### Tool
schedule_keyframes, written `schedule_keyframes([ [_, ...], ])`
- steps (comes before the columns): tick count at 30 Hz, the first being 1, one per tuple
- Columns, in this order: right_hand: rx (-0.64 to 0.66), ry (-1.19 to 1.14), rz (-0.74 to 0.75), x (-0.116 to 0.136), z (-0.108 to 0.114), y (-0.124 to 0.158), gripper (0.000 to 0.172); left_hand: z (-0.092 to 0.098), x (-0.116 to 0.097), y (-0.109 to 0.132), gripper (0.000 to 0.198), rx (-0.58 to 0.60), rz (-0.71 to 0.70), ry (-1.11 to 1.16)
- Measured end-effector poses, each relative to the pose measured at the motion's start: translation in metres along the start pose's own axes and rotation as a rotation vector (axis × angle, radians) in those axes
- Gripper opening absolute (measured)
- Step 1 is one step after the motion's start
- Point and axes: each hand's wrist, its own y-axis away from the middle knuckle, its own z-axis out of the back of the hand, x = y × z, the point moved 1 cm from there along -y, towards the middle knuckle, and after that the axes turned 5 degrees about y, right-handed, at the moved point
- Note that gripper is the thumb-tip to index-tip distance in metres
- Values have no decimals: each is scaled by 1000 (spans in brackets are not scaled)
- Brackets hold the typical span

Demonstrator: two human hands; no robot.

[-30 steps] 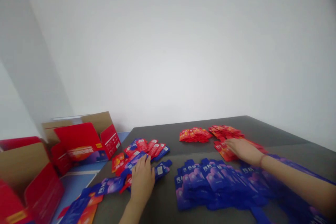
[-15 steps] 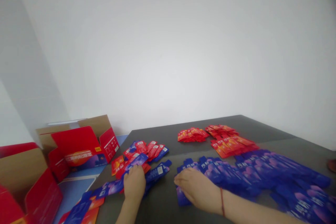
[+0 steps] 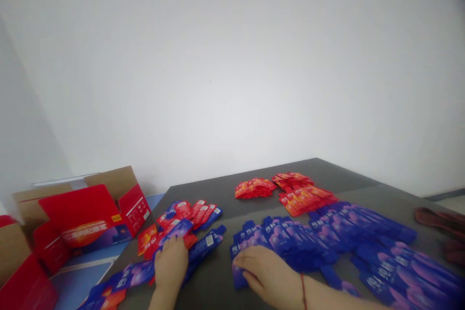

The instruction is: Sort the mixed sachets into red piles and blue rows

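Observation:
On the left of the dark table, my left hand (image 3: 171, 262) has its fingers closed on a flat blue packet (image 3: 180, 227). It lies over a loose heap of red packets (image 3: 183, 209) and blue ones. Another blue packet with a white label (image 3: 209, 240) rests just right of that hand. My right hand (image 3: 267, 271), with a red string round its wrist, bends its fingers over a blue packet (image 3: 239, 278) at the left end of an overlapping row of blue packets (image 3: 290, 237). Its fingertips are partly hidden.
Open red cartons (image 3: 87, 213) stand at the left on a blue surface (image 3: 87, 271). Red packets lie in overlapping piles (image 3: 254, 188) toward the back of the table (image 3: 214, 186). More blue packets (image 3: 407, 271) spread at the right. A brown object (image 3: 438, 220) sits at the right edge.
The view has turned right, so most things sit further left. My right hand's thumb now shows apart from its fingers. My left hand stays at the mixed heap.

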Motion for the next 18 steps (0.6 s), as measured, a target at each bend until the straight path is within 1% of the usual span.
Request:
schedule_keyframes([
  [2,55,9,10,5,1,4,37,0,1,-1,30,4,-18,-5],
  [4,137,47,23,8,0,5,37,4,5,-2,35,-5,-39,-13],
  [6,218,87,32,9,0,7,37,11,8,-4,38,-30,-57,-23],
  [8,242,90,36,7,0,9,39,20,10,-7,39,-61,-85,-13],
  [9,220,71,34,6,1,10,41,24,9,-8,40,-65,-101,15],
  [11,122,10,4,5,4,14,48,32,1,-8,42,-41,-123,148],
  [13,-5,-56,-84,4,8,16,58,37,-14,-4,42,10,-147,407],
  [15,-128,-127,-201,5,14,16,67,40,-36,5,38,81,-218,733],
  [16,-173,-179,-254,5,16,15,67,42,-47,11,36,128,-274,891],
  [17,-198,-250,-299,5,18,13,62,43,-59,17,33,199,-341,1022],
  [18,-196,-344,-345,5,18,10,52,44,-69,24,32,265,-389,1134],
])
